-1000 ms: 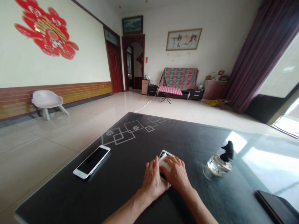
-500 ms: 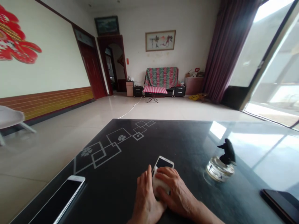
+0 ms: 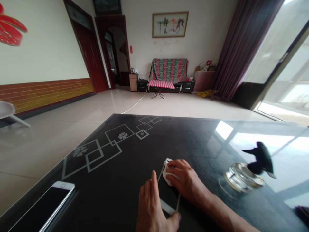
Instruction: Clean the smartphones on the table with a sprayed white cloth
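Note:
A white smartphone (image 3: pixel 168 195) lies on the dark table, its dark screen facing up. Along its left edge my left hand (image 3: pixel 151 206) rests with straight fingers, the thumb at the bottom corner, holding it in place. My right hand (image 3: pixel 187 180) presses a white cloth (image 3: pixel 167 176) onto the upper part of the screen, its fingers bent over the cloth. Hand and cloth hide much of the phone's top end. To the right stands a clear spray bottle (image 3: pixel 243 177) with a black trigger head (image 3: pixel 260 158), apart from both hands.
A second white phone (image 3: pixel 43 206) lies at the left of the black table (image 3: pixel 116 190), near its edge. A dark object (image 3: pixel 303 212) is cut off at the right edge. Beyond stand a small table with checked cloth (image 3: pixel 161 84) and a white chair (image 3: pixel 7 109).
My right hand has slid the cloth up to the phone's top end, uncovering the lower screen. My left hand stays at the phone's left side. The view has tilted down and shifted.

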Demonstrator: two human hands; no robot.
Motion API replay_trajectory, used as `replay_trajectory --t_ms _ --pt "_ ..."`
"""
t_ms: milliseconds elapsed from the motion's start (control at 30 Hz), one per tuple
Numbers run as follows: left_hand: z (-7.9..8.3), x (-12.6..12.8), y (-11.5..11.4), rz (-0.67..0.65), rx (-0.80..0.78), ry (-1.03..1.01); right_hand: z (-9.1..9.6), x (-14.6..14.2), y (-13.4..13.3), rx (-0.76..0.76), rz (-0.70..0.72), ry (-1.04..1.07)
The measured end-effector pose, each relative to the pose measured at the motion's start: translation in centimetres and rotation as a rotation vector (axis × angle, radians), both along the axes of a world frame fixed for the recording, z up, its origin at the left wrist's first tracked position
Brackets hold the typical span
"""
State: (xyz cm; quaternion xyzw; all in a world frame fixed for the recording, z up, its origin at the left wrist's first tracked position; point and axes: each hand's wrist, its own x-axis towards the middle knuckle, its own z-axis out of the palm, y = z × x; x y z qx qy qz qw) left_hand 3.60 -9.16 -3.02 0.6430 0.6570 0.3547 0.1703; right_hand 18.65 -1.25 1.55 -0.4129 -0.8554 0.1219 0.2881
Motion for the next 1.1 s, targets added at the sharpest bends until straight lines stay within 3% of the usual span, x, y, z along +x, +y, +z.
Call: replay_trajectory --t_ms 200,367,533,800,1100 --pt "0.2 -0.2 0.1 -0.016 0.018 -0.046 -0.2 0.7 2.4 0.057 -0.063 -0.063" --pt "-0.1 -0.7 0.3 -0.023 0.056 -0.034 -0.6 0.1 2.5 0.082 -0.186 -0.057" --pt "-0.1 -1.0 0.4 -0.056 0.030 -0.033 0.0 -1.5 0.7 0.042 -0.079 -0.047" --pt "-0.3 -0.5 0.4 0.014 0.143 -0.046 0.6 -3.0 -2.2 -0.053 0.090 -0.022" --pt "0.2 -1.0 0.3 0.033 0.044 -0.008 -0.2 -0.7 2.2 0.058 -0.094 -0.052"
